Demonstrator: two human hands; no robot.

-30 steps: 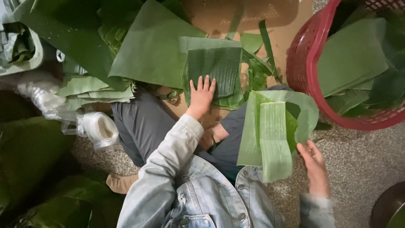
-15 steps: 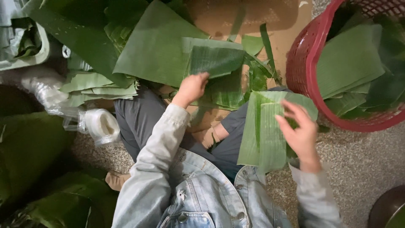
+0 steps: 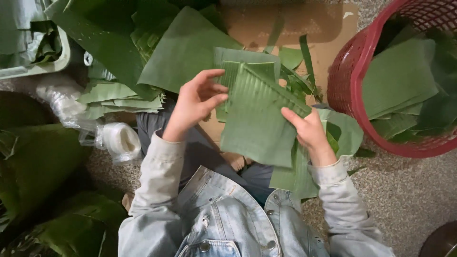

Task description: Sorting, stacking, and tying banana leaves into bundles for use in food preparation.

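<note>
2 hands lift cut leaf piece (image 3: 257,121) clear of lap: left hand (image 3: 197,102) pinches left edge, right hand (image 3: 309,131) grips right edge, thumb on top, probably keeping it flat; red basket (image 3: 347,90) near right

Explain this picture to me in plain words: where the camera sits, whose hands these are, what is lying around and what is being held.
The camera is worn on a person's head and looks straight down, so the denim jacket at the bottom is the wearer's own. There is no machine: the two bare hands belong to that person, who sits on the floor. The left hand and the right hand hold up one cut piece of banana leaf between them, each by an edge. More cut leaf pieces lie in a stack to the left, and a large leaf lies ahead on cardboard. A red plastic basket at right holds more leaves. A roll of clear plastic bags lies at left.
</note>
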